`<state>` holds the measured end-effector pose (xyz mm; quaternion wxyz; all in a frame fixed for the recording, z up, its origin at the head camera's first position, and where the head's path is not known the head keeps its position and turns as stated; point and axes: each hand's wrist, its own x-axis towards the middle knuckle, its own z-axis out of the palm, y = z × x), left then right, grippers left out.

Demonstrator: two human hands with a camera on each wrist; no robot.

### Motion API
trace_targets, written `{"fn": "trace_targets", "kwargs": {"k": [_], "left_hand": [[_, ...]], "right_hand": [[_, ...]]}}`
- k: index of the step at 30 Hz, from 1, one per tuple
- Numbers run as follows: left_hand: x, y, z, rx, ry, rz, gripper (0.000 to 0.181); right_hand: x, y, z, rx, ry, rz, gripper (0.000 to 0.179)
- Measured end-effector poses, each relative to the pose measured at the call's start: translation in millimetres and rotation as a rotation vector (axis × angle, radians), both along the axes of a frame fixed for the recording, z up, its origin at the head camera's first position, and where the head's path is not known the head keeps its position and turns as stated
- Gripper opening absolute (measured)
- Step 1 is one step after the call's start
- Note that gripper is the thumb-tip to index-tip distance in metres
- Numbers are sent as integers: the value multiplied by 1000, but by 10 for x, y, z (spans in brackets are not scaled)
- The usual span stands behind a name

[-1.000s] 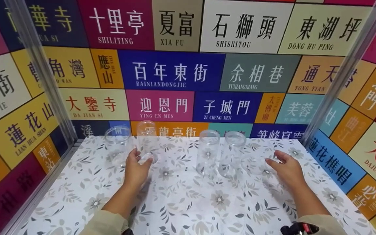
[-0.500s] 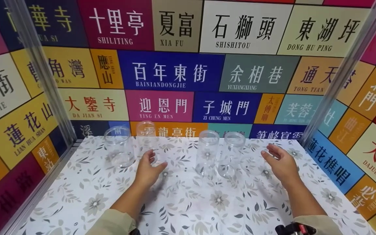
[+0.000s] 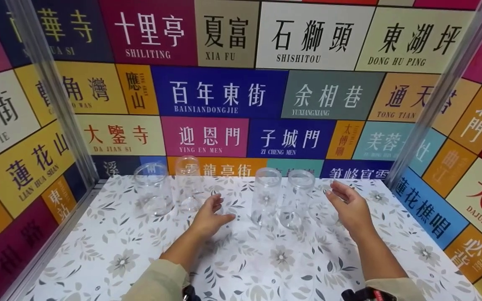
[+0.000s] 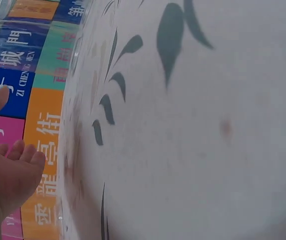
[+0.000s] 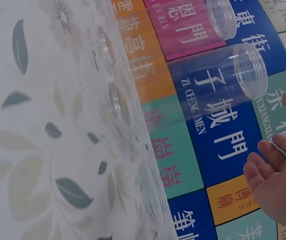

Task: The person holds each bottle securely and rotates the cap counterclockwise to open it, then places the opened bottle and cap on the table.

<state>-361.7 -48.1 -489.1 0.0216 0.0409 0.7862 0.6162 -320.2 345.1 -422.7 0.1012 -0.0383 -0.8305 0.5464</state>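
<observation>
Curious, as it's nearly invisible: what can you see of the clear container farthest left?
The clear container is a wide, plastic-looking cylinder with a thick top rim. It stands upright near the far left corner of the table, apart from its narrower neighbour. Only the table touches it; whether it has a lid, I cannot tell.

From the left hand (image 3: 209, 219), one jar (image 3: 188, 186) blocks 11 o'clock, another jar (image 3: 267, 198) nearly 3; a lane between runs toward 1. From the right hand (image 3: 352, 213), a third jar (image 3: 298, 200) bars 9; bare table (image 3: 283, 255) opens at 8.
</observation>
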Motion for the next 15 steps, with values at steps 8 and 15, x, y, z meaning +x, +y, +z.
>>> {"fn": "trace_targets", "kwargs": {"k": [8, 15], "left_hand": [[-47, 185, -31, 30, -20, -101, 91], [-84, 342, -77, 57, 14, -148, 91]], "right_hand": [[39, -214, 85, -83, 27, 23, 70], [95, -383, 214, -122, 93, 29, 67]]}}
